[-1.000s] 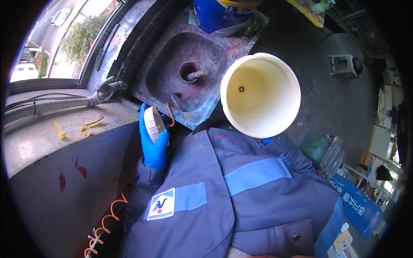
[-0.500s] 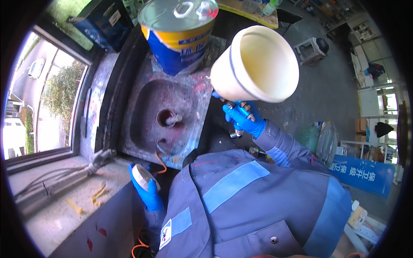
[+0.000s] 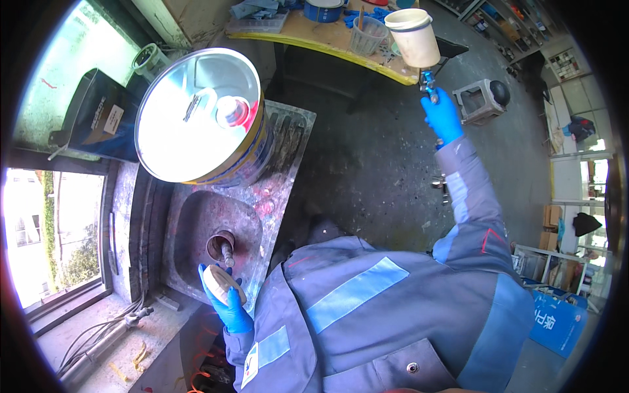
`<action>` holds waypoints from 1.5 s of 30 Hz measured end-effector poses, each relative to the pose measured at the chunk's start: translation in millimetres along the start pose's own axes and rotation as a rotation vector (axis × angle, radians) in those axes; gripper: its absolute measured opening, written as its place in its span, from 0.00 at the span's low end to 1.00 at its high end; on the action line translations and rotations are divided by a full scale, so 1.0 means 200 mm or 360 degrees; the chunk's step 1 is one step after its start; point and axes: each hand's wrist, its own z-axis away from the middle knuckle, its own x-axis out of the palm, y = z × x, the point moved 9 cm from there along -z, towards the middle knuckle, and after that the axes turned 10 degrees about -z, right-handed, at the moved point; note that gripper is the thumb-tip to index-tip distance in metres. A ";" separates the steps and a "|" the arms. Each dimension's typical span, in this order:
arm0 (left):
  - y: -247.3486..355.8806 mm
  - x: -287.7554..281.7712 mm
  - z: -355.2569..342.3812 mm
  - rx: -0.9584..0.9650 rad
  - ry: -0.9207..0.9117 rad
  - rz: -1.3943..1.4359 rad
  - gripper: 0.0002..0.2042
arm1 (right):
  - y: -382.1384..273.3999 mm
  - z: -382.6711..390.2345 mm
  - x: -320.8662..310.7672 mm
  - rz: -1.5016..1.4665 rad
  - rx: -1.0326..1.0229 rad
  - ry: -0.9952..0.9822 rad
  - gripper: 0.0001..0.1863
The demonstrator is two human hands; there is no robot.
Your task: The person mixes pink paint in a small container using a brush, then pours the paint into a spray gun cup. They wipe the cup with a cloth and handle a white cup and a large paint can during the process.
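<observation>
My right arm reaches out to the far right, and my gloved right hand (image 3: 443,119) is closed around the handle of a spray gun (image 3: 428,85). A cream plastic cup (image 3: 417,44) sits upright on top of the gun, just beyond the edge of the far table. Low on the left, my gloved left hand (image 3: 234,313) grips a round cream lid (image 3: 221,284) by its rim, over the near edge of a paint-stained sink (image 3: 181,245). Both gloves are blue.
A large metal drum (image 3: 249,162) stands behind the sink basin, beside a dark box (image 3: 105,121) at the window. Cups and gloves lie on the far yellow-edged table (image 3: 314,40). A grey stool (image 3: 477,105) stands on the floor to the right.
My right hand has carried the spray gun and cup forward and away from me; the cup, tilted before, now stands upright. My left hand still holds the lid, and the view has shifted.
</observation>
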 end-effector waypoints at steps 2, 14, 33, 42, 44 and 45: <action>0.01 0.03 -0.04 0.0033 0.0050 -0.0001 0.37 | 0.05 -0.25 -0.11 0.0387 0.0054 -0.0053 0.15; -0.07 0.12 -0.18 0.0071 0.0080 0.0048 0.37 | -0.17 -1.05 -0.10 0.1860 -0.0421 -0.0338 0.16; -0.23 -0.13 -0.06 -0.0033 0.0287 0.0126 0.45 | -1.08 -0.87 0.25 0.2426 -0.0717 0.0082 0.21; -0.27 -0.20 -0.03 0.0063 0.0332 0.0096 0.40 | -1.06 -0.84 0.29 0.2282 -0.0529 0.0121 0.25; -0.31 -0.21 -0.03 -0.0030 0.0292 0.0187 0.40 | -1.07 -0.82 0.28 0.2225 -0.0439 0.0162 0.26; -0.32 -0.21 -0.03 -0.0033 0.0283 0.0147 0.41 | -1.09 -0.80 0.29 0.2224 -0.0463 0.0168 0.27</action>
